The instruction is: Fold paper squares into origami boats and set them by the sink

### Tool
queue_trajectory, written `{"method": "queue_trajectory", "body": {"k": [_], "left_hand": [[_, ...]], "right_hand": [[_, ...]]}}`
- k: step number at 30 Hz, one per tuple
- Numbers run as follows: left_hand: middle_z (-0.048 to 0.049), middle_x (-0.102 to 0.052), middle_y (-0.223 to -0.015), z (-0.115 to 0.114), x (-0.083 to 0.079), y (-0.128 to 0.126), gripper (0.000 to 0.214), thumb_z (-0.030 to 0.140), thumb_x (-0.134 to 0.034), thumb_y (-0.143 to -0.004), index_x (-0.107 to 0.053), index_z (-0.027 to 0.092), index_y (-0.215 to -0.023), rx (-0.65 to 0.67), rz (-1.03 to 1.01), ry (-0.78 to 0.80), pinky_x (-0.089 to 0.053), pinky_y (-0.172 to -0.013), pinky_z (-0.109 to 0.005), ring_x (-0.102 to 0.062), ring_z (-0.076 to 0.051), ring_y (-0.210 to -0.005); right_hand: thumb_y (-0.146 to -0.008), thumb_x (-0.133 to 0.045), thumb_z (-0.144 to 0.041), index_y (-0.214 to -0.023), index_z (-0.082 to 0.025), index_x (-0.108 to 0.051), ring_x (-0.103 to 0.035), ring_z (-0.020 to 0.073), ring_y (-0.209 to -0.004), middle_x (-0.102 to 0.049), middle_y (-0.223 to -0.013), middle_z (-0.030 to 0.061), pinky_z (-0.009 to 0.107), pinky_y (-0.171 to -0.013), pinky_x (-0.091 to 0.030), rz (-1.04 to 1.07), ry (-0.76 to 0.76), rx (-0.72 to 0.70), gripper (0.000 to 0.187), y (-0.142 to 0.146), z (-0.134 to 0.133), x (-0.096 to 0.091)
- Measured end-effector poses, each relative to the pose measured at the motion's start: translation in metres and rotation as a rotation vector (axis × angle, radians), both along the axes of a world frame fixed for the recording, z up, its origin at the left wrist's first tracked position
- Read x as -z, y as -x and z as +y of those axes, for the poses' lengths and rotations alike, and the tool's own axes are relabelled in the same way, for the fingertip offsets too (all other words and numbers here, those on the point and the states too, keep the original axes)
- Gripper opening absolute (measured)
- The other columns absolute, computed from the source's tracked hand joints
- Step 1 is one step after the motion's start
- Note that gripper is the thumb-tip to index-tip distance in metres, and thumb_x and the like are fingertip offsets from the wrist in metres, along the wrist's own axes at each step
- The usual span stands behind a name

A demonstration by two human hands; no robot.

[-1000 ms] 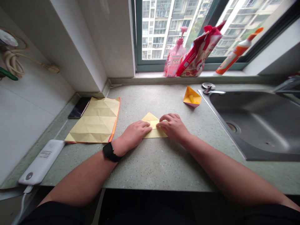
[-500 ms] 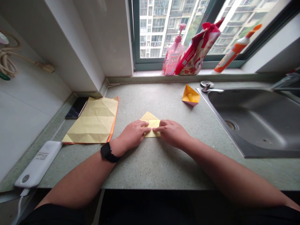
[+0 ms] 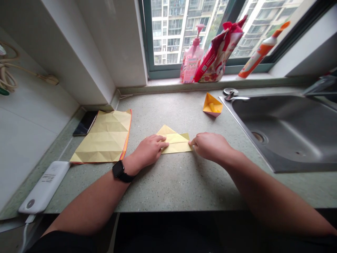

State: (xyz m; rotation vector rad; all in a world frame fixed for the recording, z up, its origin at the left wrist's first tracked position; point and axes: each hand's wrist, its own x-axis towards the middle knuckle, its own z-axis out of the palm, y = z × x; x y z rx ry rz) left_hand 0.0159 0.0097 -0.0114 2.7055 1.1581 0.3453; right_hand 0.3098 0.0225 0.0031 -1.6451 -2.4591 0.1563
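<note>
A folded yellow paper point(image 3: 176, 142) with a pointed top lies flat on the speckled counter point(image 3: 168, 182). My left hand point(image 3: 147, 151), with a black watch on its wrist, presses fingertips down on the paper's left end. Over at the paper's right edge, my right hand point(image 3: 210, 146) has its fingers curled and pinched against the fold. Both hands rest on the counter.
A creased yellow sheet stack point(image 3: 105, 137) lies to the left, a dark phone point(image 3: 84, 123) behind it, a white power bank point(image 3: 42, 186) near the front edge. A small folded orange paper boat point(image 3: 212, 105) sits by the steel sink point(image 3: 284, 130). Bottles and a red bag stand on the sill.
My right hand slid rightwards along the paper from its middle to its right edge, uncovering more of the fold. My left hand stayed put.
</note>
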Motion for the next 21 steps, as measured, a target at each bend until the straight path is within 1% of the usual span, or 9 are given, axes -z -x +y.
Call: {"method": "queue_trajectory", "body": {"k": [1, 3, 5, 7, 9, 10, 13, 15, 21], "left_hand": [[-0.0099, -0.074, -0.137, 0.0, 0.0, 0.0, 0.033, 0.009, -0.064, -0.1, -0.08, 0.024, -0.126, -0.001, 0.002, 0.002, -0.059, -0.107, -0.047, -0.069, -0.029, -0.123], [-0.01, -0.074, -0.139, 0.0, -0.001, 0.0, 0.033, 0.01, -0.064, -0.101, -0.08, 0.024, -0.126, -0.004, 0.003, 0.007, -0.059, -0.107, -0.047, -0.069, -0.029, -0.124], [-0.0097, -0.074, -0.138, 0.0, -0.002, 0.0, 0.033, 0.011, -0.064, -0.101, -0.08, 0.024, -0.126, -0.009, -0.002, 0.013, -0.059, -0.107, -0.047, -0.069, -0.029, -0.125], [-0.0094, -0.075, -0.138, 0.0, -0.002, 0.0, 0.033, 0.011, -0.064, -0.101, -0.08, 0.024, -0.126, -0.008, -0.013, 0.019, -0.059, -0.108, -0.047, -0.069, -0.03, -0.125], [-0.0095, -0.075, -0.138, 0.0, -0.002, 0.0, 0.034, 0.01, -0.063, -0.1, -0.078, 0.023, -0.128, -0.008, -0.032, 0.026, -0.058, -0.111, -0.048, -0.069, -0.029, -0.127], [-0.01, -0.075, -0.138, 0.0, -0.002, -0.001, 0.036, 0.009, -0.062, -0.101, -0.076, 0.022, -0.131, -0.019, -0.044, 0.031, -0.058, -0.111, -0.047, -0.07, -0.029, -0.127], [-0.0126, -0.076, -0.134, -0.002, -0.004, -0.001, 0.036, 0.012, -0.057, -0.104, -0.07, 0.017, -0.137, -0.075, -0.078, 0.048, -0.06, -0.107, -0.046, -0.072, -0.028, -0.121], [-0.0127, -0.078, -0.13, -0.002, -0.005, -0.002, 0.031, 0.016, -0.056, -0.107, -0.07, 0.016, -0.134, -0.081, -0.085, 0.054, -0.061, -0.104, -0.045, -0.074, -0.027, -0.117], [-0.0107, -0.075, -0.139, -0.001, -0.004, 0.0, 0.024, 0.014, -0.06, -0.106, -0.078, 0.021, -0.12, 0.022, -0.044, 0.003, -0.057, -0.112, -0.047, -0.07, -0.027, -0.128]], "right_hand": [[-0.089, -0.07, -0.025, -0.082, -0.03, -0.089, -0.066, 0.0234, -0.066, -0.081, -0.081, 0.0085, 0.034, -0.06, -0.039, -0.123, 0.157, 0.056, 0.021, 0.004, -0.001, -0.008], [-0.093, -0.062, -0.023, -0.093, -0.029, -0.09, -0.071, 0.0253, -0.08, -0.083, -0.096, 0.0091, 0.034, -0.064, -0.041, -0.239, 0.306, 0.105, 0.029, 0.014, -0.003, -0.024], [-0.095, -0.058, -0.021, -0.092, -0.026, -0.09, -0.071, 0.0258, -0.087, -0.083, -0.103, 0.01, 0.034, -0.064, -0.041, -0.276, 0.275, 0.162, 0.032, 0.024, -0.005, -0.034], [-0.097, -0.056, -0.019, -0.095, -0.025, -0.09, -0.071, 0.0249, -0.091, -0.082, -0.108, 0.0097, 0.034, -0.066, -0.044, -0.2, 0.117, 0.179, 0.035, 0.032, -0.007, -0.034], [-0.098, -0.055, -0.017, -0.103, -0.026, -0.089, -0.07, 0.0243, -0.095, -0.081, -0.111, 0.0085, 0.034, -0.074, -0.048, -0.071, -0.042, 0.1, 0.036, 0.037, -0.009, -0.025], [-0.097, -0.055, -0.015, -0.107, -0.027, -0.089, -0.069, 0.0243, -0.097, -0.081, -0.112, 0.0082, 0.034, -0.078, -0.05, -0.014, -0.09, 0.022, 0.037, 0.039, -0.01, -0.018], [-0.094, -0.059, -0.01, -0.117, -0.027, -0.086, -0.068, 0.0247, -0.102, -0.08, -0.115, 0.0077, 0.038, -0.092, -0.055, 0.084, -0.117, -0.234, 0.039, 0.044, -0.012, 0.002], [-0.091, -0.062, -0.007, -0.12, -0.028, -0.084, -0.067, 0.0262, -0.11, -0.08, -0.122, 0.0075, 0.042, -0.101, -0.056, 0.114, -0.103, -0.337, 0.042, 0.046, -0.012, 0.013], [-0.089, -0.062, -0.002, -0.126, -0.028, -0.082, -0.067, 0.0272, -0.116, -0.078, -0.127, 0.0078, 0.045, -0.106, -0.056, 0.157, -0.069, -0.408, 0.049, 0.045, -0.004, 0.024]]}}
